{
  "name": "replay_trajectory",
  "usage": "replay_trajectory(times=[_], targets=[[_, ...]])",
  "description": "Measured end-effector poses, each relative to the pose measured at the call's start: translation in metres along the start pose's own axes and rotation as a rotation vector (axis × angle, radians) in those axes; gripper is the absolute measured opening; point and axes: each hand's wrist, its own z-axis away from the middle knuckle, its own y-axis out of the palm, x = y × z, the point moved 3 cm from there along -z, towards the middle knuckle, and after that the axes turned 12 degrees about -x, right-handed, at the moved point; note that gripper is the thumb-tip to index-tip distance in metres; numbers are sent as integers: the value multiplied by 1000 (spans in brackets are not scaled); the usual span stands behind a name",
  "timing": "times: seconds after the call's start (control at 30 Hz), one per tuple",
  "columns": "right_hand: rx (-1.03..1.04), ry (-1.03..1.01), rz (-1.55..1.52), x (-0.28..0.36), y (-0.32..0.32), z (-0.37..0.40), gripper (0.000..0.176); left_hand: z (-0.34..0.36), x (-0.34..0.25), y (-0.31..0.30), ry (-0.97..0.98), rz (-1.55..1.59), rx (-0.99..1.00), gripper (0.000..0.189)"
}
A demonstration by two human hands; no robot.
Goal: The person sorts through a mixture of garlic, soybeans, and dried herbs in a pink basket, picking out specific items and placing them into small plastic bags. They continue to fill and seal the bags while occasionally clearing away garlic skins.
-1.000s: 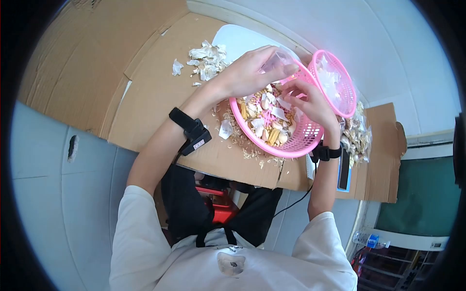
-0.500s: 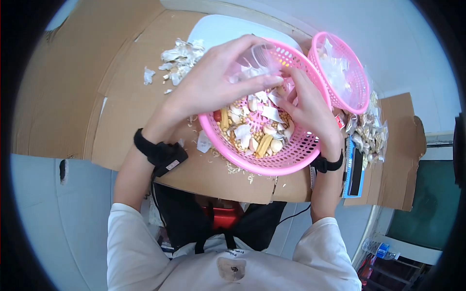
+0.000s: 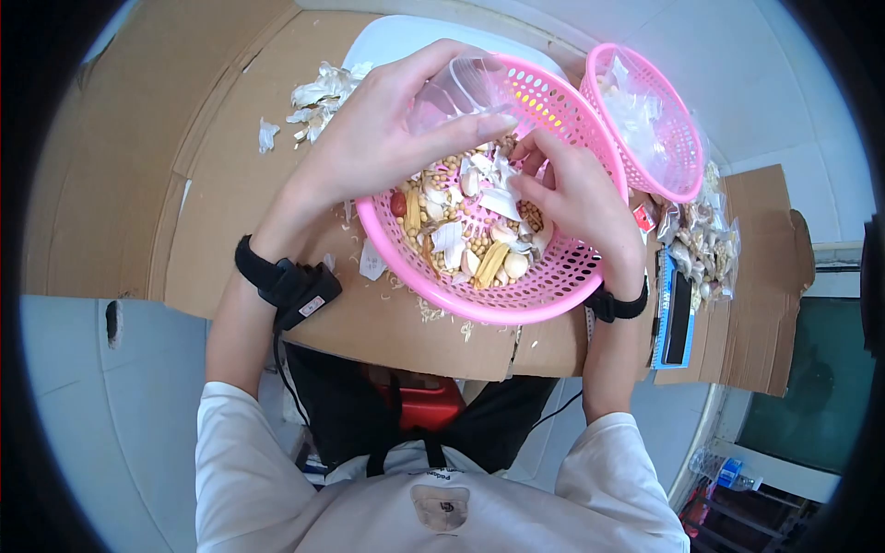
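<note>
My left hand [image 3: 373, 138] is wrapped round a clear plastic cup [image 3: 466, 85], tilted over the far left part of a pink perforated basket [image 3: 461, 309]. Inside the basket, soybeans [image 3: 530, 217] are mixed with garlic cloves [image 3: 516, 265], yellowish dried strips [image 3: 493, 263], a reddish date-like piece [image 3: 398, 204] and white paper scraps [image 3: 500, 203]. My right hand [image 3: 581, 194] reaches in from the right, its fingertips pinched together close to the white scraps. Whatever lies between those fingertips is too small to name.
A second pink basket [image 3: 696, 175] with clear plastic bags stands at the back right. Small filled bags [image 3: 705, 249] and a blue-edged notebook [image 3: 673, 323] lie right. Garlic skins [image 3: 323, 97] are heaped at the left on the cardboard [image 3: 230, 184], before a white board [image 3: 387, 41].
The cup in my left hand has shifted left, away from my right hand. My right fingers have drawn together beside the scraps. The whole view has shifted slightly.
</note>
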Motion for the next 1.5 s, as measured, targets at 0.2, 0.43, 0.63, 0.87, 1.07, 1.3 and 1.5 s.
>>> replay_trajectory(times=[0.2, 0.43, 0.63, 0.87, 1.07, 1.3, 1.5], targets=[[-68, -22, -102, 4, -3, -1, 19, 0, 2, 0, 11, 21, 9, 49], [-123, -11, -184, 3, -3, 0, 18, 0, 3, -1, 35, -28, 20, 48], [-290, 55, -101, -4, -9, -1, 16, 1, 0, -1, 7, -27, 26, 47], [-390, 136, -220, -6, -10, 0, 16, 0, 2, -1, 36, -25, 14, 46], [-247, 15, -67, 5, -11, 1, 17, 1, 2, -1, 51, -53, -1, 45], [84, -25, 27, 4, 2, 4, 15, 0, 2, -1, 71, -67, 9, 45], [123, 41, -23, 8, 0, 3, 13, 0, 0, -1, 58, -52, 10, 45]])
